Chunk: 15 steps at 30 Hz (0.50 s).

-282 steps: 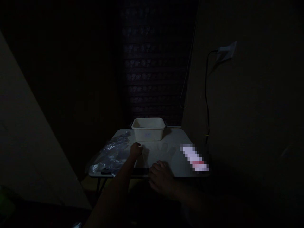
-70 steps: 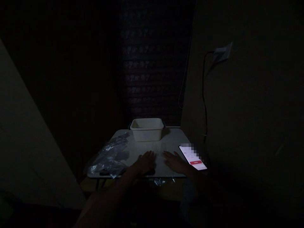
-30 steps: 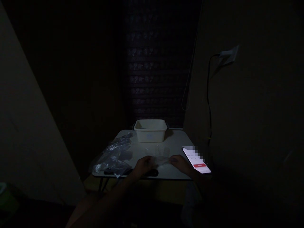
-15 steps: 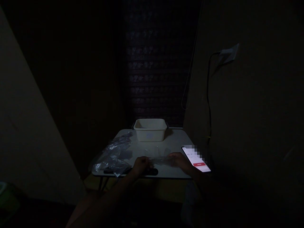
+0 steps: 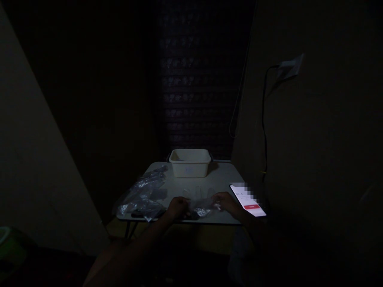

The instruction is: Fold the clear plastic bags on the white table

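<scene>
A clear plastic bag (image 5: 202,208) is stretched between my two hands over the near part of the small white table (image 5: 223,173). My left hand (image 5: 178,208) is closed on the bag's left side, fingers curled. At the bag's right side, my right hand (image 5: 225,200) pinches it. Light glints off the bag's lower middle. To the left of my left hand lies a loose heap of clear plastic bags (image 5: 143,191), partly over the table's front edge. The room is dark, so fine details of the fingers are hard to see.
A cream plastic tub (image 5: 190,169) stands at the table's far side. A lit phone (image 5: 247,201) lies at the right edge. A black cable (image 5: 263,115) hangs from a wall outlet (image 5: 290,67) on the right. Behind the table is a dark window blind (image 5: 185,83).
The bag between my hands has gone from a flat, narrow strip to a wider shape hanging lower, with a bright glint. My hands have hardly moved.
</scene>
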Tool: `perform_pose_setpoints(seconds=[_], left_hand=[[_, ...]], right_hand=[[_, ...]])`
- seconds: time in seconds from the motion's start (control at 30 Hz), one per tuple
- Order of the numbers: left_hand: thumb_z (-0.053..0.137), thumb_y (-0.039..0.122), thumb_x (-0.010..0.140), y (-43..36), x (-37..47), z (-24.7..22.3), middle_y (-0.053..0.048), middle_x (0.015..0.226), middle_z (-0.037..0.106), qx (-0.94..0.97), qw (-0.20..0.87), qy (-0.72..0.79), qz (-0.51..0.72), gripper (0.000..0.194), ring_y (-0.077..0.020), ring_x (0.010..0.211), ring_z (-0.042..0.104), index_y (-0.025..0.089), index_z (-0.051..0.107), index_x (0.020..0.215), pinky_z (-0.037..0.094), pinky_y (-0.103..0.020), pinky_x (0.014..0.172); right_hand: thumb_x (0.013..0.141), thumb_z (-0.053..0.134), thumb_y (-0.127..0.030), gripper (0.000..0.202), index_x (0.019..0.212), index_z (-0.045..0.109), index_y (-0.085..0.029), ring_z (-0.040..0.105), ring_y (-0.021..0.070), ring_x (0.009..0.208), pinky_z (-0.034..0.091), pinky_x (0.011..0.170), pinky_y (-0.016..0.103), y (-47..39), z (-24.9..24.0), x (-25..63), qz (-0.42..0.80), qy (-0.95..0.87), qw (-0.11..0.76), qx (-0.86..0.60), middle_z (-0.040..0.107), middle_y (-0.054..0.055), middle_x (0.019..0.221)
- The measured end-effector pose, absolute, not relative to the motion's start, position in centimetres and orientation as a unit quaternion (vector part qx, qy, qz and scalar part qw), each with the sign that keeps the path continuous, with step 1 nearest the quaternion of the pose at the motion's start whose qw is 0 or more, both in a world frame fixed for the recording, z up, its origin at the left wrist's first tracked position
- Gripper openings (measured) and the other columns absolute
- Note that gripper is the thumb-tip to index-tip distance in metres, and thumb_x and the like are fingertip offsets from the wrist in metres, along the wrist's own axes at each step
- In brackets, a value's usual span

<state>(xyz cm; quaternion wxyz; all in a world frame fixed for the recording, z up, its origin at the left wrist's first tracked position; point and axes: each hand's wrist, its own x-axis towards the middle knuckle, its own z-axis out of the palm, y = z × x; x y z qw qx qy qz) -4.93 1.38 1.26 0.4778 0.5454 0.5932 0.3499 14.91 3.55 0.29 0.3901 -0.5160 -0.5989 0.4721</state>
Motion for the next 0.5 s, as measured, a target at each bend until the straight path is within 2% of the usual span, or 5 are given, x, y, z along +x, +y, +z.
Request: perform_pose_setpoints(seconds=[0.2, 0.37, 0.5], left_hand=[[0.033, 0.029, 0.071, 1.5, -4.9, 0.9, 0.006, 0.030, 0.044, 0.555, 0.476, 0.609, 0.307, 0.021, -0.0062, 0.025, 0.040, 0.013, 0.046, 0.065, 0.028, -0.015, 0.029], [0.032, 0.032, 0.070, 2.0, -5.1, 0.4, 0.006, 0.027, 0.040, 0.586, 0.449, 0.609, 0.290, 0.025, -0.0072, 0.023, 0.039, 0.014, 0.044, 0.059, 0.026, -0.016, 0.029], [0.035, 0.032, 0.068, 2.4, -5.1, -0.1, 0.006, 0.027, 0.038, 0.604, 0.426, 0.611, 0.283, 0.027, -0.0093, 0.029, 0.044, 0.014, 0.044, 0.052, 0.028, -0.017, 0.031]], right_hand=[[0.054, 0.044, -0.020, 0.014, 0.058, 0.055, -0.013, 0.047, 0.0085, 0.040, 0.029, 0.033, 0.016, 3.7, 0.1, 14.6, 0.445, -0.602, 0.349, -0.564, 0.054, 0.000, 0.046], [0.056, 0.043, -0.019, 0.012, 0.048, 0.049, -0.013, 0.046, 0.0076, 0.036, 0.025, 0.029, 0.014, 3.5, 0.3, 14.1, 0.439, -0.602, 0.336, -0.576, 0.052, -0.001, 0.041], [0.055, 0.043, -0.015, 0.012, 0.044, 0.044, -0.014, 0.047, 0.0082, 0.036, 0.033, 0.034, 0.016, 3.6, 0.4, 13.7, 0.475, -0.570, 0.368, -0.560, 0.048, -0.003, 0.035]])
